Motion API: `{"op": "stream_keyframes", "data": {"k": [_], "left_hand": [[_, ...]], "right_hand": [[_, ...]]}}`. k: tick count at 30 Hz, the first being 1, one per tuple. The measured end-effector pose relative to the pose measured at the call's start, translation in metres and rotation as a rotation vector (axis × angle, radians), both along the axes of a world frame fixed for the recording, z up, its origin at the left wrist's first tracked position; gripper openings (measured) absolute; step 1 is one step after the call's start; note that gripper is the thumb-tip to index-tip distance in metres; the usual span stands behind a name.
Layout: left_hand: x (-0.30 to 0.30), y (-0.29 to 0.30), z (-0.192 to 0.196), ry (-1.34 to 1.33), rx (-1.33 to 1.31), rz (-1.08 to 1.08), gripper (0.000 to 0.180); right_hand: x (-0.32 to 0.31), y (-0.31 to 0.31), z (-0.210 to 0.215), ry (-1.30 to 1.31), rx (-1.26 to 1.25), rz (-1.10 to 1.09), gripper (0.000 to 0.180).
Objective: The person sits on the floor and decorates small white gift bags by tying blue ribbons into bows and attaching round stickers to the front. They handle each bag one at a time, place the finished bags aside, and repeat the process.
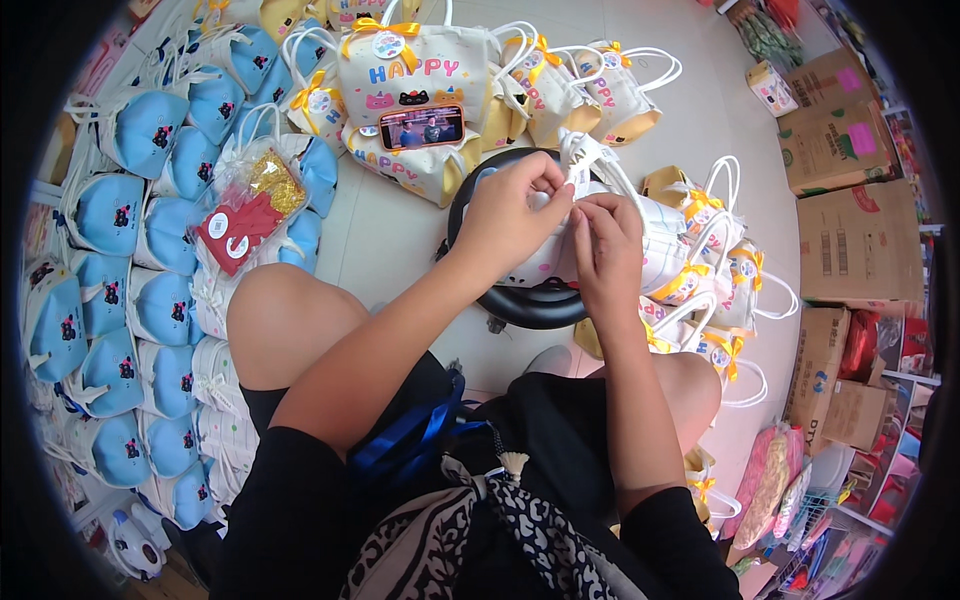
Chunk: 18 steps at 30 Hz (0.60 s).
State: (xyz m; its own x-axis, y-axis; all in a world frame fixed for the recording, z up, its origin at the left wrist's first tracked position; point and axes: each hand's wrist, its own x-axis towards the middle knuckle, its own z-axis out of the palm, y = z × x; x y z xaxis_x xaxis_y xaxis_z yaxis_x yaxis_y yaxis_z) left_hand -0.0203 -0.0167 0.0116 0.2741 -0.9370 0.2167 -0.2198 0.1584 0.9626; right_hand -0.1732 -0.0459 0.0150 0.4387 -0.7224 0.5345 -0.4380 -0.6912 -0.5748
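In front of my knees, a white tote bag (655, 222) with white rope handles lies on a round black stool (510, 306). Both hands meet over its handle end. My left hand (522, 205) is closed in a pinch at a white printed ribbon (578, 160) beside the handles. My right hand (610, 235) is also closed, thumb and fingers pressed together right beside the left fingertips, at the ribbon's lower part. The fingers hide most of the ribbon, so whether it is knotted I cannot tell.
Blue-fronted bags (110, 215) stand in rows at left, with a clear packet of red and gold items (250, 215) on top. Finished-looking totes with yellow bows (545, 85) stand ahead and at right. A phone (422, 128) leans on one. Cardboard boxes (860, 245) line the right side.
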Motion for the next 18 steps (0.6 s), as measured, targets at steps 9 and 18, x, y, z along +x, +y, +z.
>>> {"op": "stream_keyframes", "data": {"k": [9,18], "left_hand": [[0.013,-0.001,0.001,0.195,0.186,-0.053,0.017],[0.026,0.008,0.026,-0.279,0.063,-0.145,0.015]], "right_hand": [[0.001,0.001,-0.001,-0.045,0.066,-0.026,0.008],[-0.001,-0.002,0.0,-0.048,0.126,-0.013,0.006]]}}
